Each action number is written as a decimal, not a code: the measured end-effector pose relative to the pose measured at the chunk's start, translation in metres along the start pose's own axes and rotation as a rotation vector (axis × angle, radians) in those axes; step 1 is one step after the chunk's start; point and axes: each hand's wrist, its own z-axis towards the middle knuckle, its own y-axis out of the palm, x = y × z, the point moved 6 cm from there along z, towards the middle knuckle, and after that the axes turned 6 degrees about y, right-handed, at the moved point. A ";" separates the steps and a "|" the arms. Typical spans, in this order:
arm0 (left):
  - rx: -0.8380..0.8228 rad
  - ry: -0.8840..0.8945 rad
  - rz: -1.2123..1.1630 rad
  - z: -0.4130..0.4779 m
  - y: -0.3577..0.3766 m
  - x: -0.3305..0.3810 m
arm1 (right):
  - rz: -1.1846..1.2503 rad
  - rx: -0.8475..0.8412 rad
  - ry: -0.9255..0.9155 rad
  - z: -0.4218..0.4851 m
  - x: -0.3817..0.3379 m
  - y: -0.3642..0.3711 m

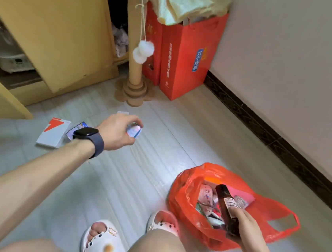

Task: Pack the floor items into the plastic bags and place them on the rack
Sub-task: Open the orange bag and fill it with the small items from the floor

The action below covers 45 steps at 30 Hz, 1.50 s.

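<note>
- Red plastic bag point(190, 193) lies open on the floor, already part-filled; no rack is visible.
- White box with orange mark point(53, 132), well left of the bag, remains unpacked.
- Right hand point(248, 224) wraps the brown bottle point(226, 207) over the bag's mouth.
- Left hand point(117, 131), left of the bag, pinches a small packet point(134, 131).

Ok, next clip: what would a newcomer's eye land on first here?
Probably the open red plastic bag on the floor at lower right, already stuffed with small items, with the right hand holding a dark brown bottle over its mouth. Next, the left hand stretched out mid-frame, gripping a small white packet. Behind stand tall red gift bags and a cardboard scratching post.
</note>
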 end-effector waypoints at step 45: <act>-0.432 0.529 0.743 -0.029 0.176 0.158 | -1.000 0.092 -0.432 0.045 0.005 0.011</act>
